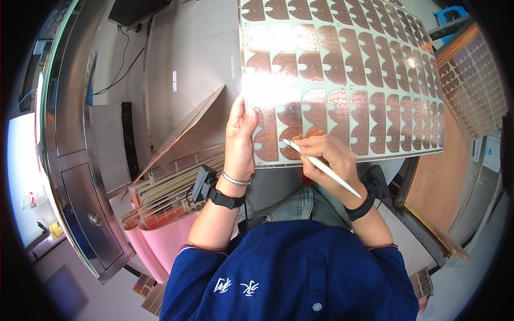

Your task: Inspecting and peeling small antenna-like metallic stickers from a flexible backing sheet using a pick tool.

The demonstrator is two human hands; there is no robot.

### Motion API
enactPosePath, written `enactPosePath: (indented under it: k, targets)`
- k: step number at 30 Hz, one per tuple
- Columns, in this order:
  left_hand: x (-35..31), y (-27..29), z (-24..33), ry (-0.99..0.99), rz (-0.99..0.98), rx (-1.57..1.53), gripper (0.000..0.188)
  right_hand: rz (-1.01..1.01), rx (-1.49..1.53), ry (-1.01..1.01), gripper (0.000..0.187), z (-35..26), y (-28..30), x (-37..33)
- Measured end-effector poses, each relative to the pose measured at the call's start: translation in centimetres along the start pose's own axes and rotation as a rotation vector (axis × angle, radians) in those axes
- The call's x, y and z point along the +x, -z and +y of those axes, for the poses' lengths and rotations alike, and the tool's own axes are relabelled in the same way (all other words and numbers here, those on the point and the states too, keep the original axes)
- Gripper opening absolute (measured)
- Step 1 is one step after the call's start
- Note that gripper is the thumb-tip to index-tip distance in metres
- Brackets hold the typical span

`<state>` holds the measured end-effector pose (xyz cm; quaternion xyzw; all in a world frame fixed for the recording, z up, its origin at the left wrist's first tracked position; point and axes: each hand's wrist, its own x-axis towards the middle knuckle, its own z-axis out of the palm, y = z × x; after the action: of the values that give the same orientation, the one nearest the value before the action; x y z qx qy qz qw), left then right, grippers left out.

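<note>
A large pale-green panel [342, 69] covered in rows of copper-coloured shapes is held up in front of me, tilted. My left hand [239, 136] grips its lower left edge, thumb on the front face. My right hand [326, 155] holds a thin white pen-like stick [321, 167], its tip touching a copper shape near the panel's bottom edge. Both wrists wear black bands; the left also has a silver bangle.
A stack of similar panels with pink sheets [171, 198] leans at my lower left. A steel cabinet [75, 160] stands on the left. A wooden board with another copper-patterned panel [471, 85] is at the right. More panels lie on the floor [152, 291].
</note>
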<state>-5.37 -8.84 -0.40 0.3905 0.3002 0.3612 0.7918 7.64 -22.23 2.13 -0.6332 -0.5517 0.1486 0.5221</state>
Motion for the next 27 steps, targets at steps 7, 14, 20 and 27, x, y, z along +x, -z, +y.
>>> enactPosePath:
  k: [7,14,20,27]
  targets:
    - [-0.1,-0.2,0.1,0.006,0.008,0.006,0.055,0.029,-0.090,0.099,0.019,0.0,-0.5,-0.2]
    - [-0.1,-0.1,0.0,-0.001,0.007,0.015,0.055,0.063,0.018,0.034,0.020,0.2,-0.6,-0.2]
    - [-0.1,-0.1,0.1,0.001,0.025,0.048,0.055,0.059,-0.064,0.092,0.021,0.4,-1.4,0.1]
    - [0.0,-0.1,0.2,0.007,0.034,0.057,0.054,0.068,-0.100,0.120,0.021,0.2,-1.5,0.3]
